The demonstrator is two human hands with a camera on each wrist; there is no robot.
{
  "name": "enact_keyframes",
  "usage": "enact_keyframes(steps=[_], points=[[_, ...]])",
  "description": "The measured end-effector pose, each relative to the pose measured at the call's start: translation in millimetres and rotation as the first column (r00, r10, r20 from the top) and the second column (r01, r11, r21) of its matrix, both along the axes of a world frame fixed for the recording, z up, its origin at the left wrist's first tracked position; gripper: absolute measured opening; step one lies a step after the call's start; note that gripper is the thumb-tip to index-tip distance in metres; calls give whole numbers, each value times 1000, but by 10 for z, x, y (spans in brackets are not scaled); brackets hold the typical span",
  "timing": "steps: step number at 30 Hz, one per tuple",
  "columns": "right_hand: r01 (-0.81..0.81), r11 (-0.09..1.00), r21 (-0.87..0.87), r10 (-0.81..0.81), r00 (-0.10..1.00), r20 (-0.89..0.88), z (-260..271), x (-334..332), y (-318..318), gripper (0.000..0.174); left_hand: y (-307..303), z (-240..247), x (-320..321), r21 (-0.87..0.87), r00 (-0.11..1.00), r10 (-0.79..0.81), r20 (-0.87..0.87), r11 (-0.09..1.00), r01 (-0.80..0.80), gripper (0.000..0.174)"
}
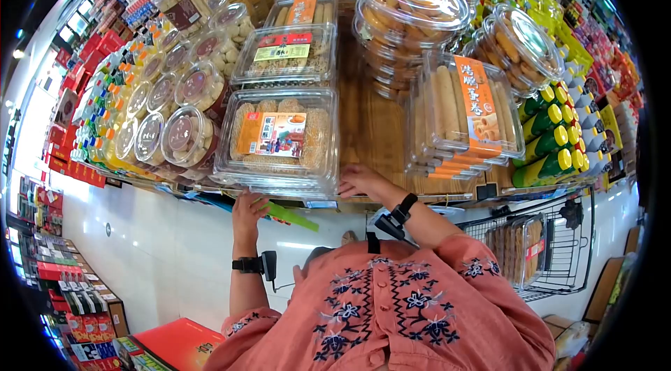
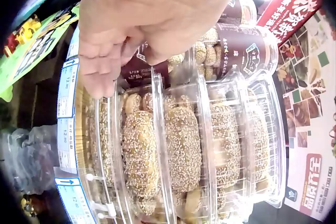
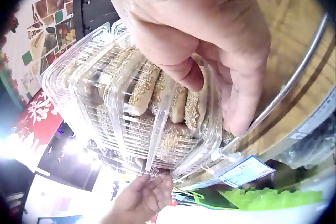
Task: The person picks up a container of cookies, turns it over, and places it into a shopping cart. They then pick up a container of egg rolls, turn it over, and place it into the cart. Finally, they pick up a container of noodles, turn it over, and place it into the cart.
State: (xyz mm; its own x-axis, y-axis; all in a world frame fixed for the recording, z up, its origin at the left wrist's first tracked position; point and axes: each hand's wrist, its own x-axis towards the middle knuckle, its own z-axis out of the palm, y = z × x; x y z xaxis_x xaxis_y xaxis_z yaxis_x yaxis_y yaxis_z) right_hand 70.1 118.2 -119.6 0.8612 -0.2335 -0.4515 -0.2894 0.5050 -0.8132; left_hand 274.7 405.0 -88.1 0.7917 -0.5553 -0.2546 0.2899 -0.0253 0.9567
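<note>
Clear boxes of sesame-coated pastries stand stacked at the table's front edge. My left hand is at the stack's front left corner, its fingers loosely bent beside the box rims. On the opposite side, my right hand has its fingers spread and slightly bent against the lower boxes. Whether either hand bears any weight cannot be told. The top box has an orange and white label.
Round tubs stand left of the stack, and more pastry boxes behind it. To the right are boxed egg rolls and round containers on the wooden table. A shopping cart holding boxes stands at lower right.
</note>
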Motion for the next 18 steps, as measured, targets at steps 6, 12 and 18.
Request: enact_keyframes(steps=[6,12,18], points=[[48,999,-4,-49,999,-23,-9,92,60,24,-63,-25,46,76,995,20,-97,997,-12,38],[93,995,-21,-94,994,-49,-99,132,104,25,-121,69,28,96,994,55,-96,994,-46,44],[107,994,-30,-107,994,-14,-105,77,55,29,-117,95,-13,95,992,20,-128,995,-7,41]])
